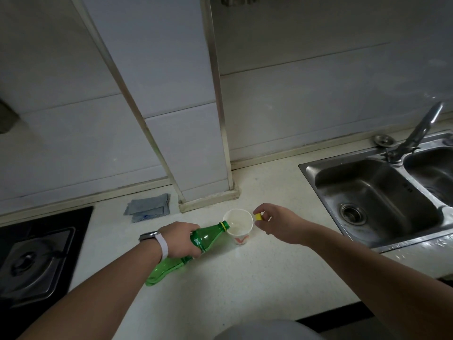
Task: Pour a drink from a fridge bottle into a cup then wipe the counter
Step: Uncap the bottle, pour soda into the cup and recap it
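Head: bottle (207,234) in left hand (180,239)

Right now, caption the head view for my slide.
Left hand tips green bottle over paper cup; right hand pinches yellow cap beside it.

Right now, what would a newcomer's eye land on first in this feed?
The green bottle, tipped in the left hand with its mouth at the rim of the white paper cup mid-counter. Next, the yellow cap pinched in the right hand beside the cup, and the steel sink at right.
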Motion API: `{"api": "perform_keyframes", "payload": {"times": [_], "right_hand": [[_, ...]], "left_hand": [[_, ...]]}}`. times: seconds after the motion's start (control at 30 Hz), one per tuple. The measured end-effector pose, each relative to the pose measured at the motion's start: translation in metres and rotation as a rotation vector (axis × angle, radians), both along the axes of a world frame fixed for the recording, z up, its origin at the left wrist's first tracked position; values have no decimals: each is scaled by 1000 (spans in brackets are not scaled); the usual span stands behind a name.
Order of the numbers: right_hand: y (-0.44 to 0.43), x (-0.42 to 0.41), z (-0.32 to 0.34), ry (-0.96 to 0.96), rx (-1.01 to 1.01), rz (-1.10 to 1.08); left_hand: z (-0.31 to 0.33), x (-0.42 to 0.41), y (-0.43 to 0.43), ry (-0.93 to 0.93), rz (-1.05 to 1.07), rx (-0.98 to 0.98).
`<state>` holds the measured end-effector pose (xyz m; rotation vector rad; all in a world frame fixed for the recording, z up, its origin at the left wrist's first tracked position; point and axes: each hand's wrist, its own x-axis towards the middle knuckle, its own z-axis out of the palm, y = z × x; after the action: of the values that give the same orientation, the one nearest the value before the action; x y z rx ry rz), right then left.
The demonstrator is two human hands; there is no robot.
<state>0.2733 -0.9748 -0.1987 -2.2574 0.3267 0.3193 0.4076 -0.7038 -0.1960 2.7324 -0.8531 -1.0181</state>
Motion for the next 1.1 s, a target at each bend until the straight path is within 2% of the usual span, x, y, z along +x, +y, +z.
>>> {"api": "perform_keyframes", "payload": {"times": [0.6,1.1], "right_hand": [[-3,-3,-1,8,97,-89],[-6,1,6,7,80,-100]], "left_hand": [[3,-1,-3,-24,-6,20],[8,1,0,-38,4,31]]}}
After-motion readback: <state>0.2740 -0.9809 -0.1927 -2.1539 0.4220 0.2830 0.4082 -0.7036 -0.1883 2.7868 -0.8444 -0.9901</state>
